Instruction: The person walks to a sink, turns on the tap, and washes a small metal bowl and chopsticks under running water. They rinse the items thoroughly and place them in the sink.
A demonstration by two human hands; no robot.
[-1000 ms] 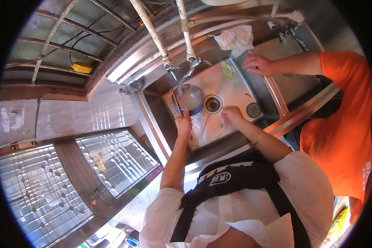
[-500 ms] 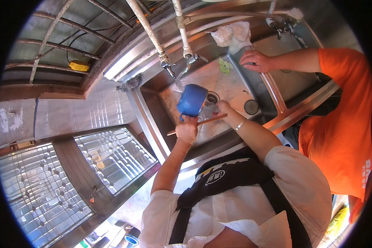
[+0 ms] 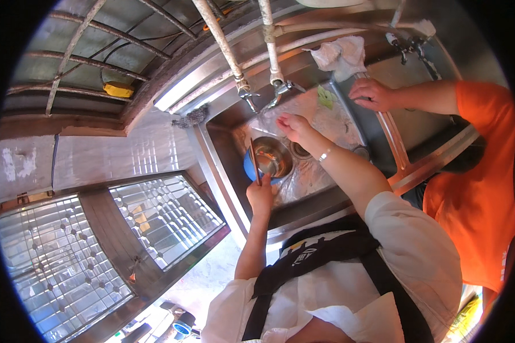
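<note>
A blue mug (image 3: 248,168) with a shiny metal inside stands mouth up in the left part of the steel sink (image 3: 340,128). My left hand (image 3: 261,195) is closed at its near side, where the handle is hidden. The same hand grips a thin brown stick like a chopstick (image 3: 253,154), which rises across the mug's rim. Beyond the mug, my right hand (image 3: 293,126) is held just below the tap (image 3: 280,88), fingers loosely apart and nothing seen in them.
A drain (image 3: 299,150) lies right of the mug, and a green leafy scrap (image 3: 325,98) lies farther back. At the right, another person's hand (image 3: 372,94) rests by the sink divider, near a whitish cloth (image 3: 342,56). A grey scourer (image 3: 191,116) sits on the left rim.
The mug has gone from tipped over, its mouth facing away, to mouth up and lower in the sink. My right hand has moved away from the stick toward the tap.
</note>
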